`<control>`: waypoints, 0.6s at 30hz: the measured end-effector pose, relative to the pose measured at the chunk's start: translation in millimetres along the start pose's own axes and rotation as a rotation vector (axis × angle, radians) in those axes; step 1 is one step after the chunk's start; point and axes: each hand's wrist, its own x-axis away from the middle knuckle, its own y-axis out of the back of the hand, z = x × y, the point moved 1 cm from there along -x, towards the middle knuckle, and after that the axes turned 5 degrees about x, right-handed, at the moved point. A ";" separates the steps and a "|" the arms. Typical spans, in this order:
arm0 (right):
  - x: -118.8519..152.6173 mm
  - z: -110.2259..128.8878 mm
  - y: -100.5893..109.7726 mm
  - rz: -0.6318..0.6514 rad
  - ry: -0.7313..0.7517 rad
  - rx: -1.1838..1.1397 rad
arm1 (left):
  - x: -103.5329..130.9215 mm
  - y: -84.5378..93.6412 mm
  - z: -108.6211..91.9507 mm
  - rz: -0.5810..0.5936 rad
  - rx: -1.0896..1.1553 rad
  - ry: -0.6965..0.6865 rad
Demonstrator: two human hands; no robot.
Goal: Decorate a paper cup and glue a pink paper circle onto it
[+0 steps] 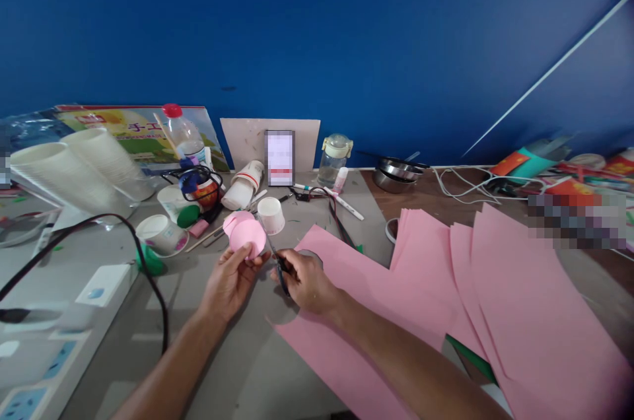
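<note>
Pinched in the fingers of my left hand (235, 271) is a round pink paper piece (247, 237), with more pink paper showing behind its upper left edge. My right hand (304, 278) is closed around the dark handles of a pair of scissors (282, 273). The blades point up and toward the pink piece, close to its right edge; whether they touch it I cannot tell. Just beyond the hands stands a small white paper cup (271, 215). Under my right forearm lies a large pink paper sheet (347, 268) with a curved cut in its edge.
More pink sheets (535, 301) fan out at the right. Stacked paper cups (69, 172), a red-capped bottle (181, 129) and a power strip (94, 314) with a black cable occupy the left. Along the wall are a phone (280, 157), a glass jar (333, 159) and metal bowls (396, 175).
</note>
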 end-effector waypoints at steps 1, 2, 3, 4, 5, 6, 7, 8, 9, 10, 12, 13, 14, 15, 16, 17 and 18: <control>-0.1 0.0 0.0 0.000 0.002 -0.002 | -0.1 0.0 0.0 0.002 0.000 -0.002; -0.2 0.1 0.1 0.001 0.007 -0.002 | -0.1 0.0 0.1 0.005 0.000 -0.003; -0.3 0.1 0.2 -0.001 0.011 0.002 | -0.1 0.0 0.2 0.007 0.000 -0.004; -0.5 0.1 0.3 -0.005 0.011 0.012 | -0.2 0.2 0.4 0.009 0.000 -0.005; -0.7 0.1 0.4 -0.010 0.006 0.023 | -0.2 0.3 0.6 0.010 0.001 -0.005; -0.8 0.1 0.5 -0.013 0.000 0.032 | -0.2 0.5 0.7 0.011 0.000 -0.004; -1.0 0.1 0.5 -0.012 -0.006 0.035 | -0.3 0.7 0.8 0.012 0.000 -0.004; -1.1 0.1 0.5 -0.010 -0.010 0.031 | -0.3 0.8 0.8 0.012 -0.002 -0.004; -1.1 0.0 0.5 -0.006 -0.010 0.021 | -0.4 1.0 0.7 0.011 -0.004 -0.002; -1.2 -0.1 0.5 -0.005 -0.010 0.008 | -0.4 1.0 0.6 0.011 -0.006 0.001; -1.3 -1.0 1.0 -0.016 -0.014 -0.013 | -0.4 1.0 0.1 0.007 -0.011 0.006; -1.5 -1.9 1.6 -0.033 -0.021 -0.020 | -0.2 0.9 -0.1 0.003 -0.017 0.007; -1.9 -3.1 2.4 -0.055 -0.028 -0.026 | 0.0 0.8 -0.2 -0.003 -0.024 0.006; -2.4 -4.6 3.4 -0.082 -0.034 -0.027 | 0.2 0.7 -0.2 -0.010 -0.031 0.003; -3.3 -6.3 4.8 -0.115 -0.037 -0.022 | 0.5 0.6 0.1 -0.018 -0.038 -0.002; -4.3 -8.2 6.4 -0.151 -0.036 -0.009 | 0.9 0.4 0.5 -0.024 -0.046 -0.007; -5.6 -10.3 8.3 -0.187 -0.032 0.010 | 1.3 0.3 1.1 -0.029 -0.052 -0.011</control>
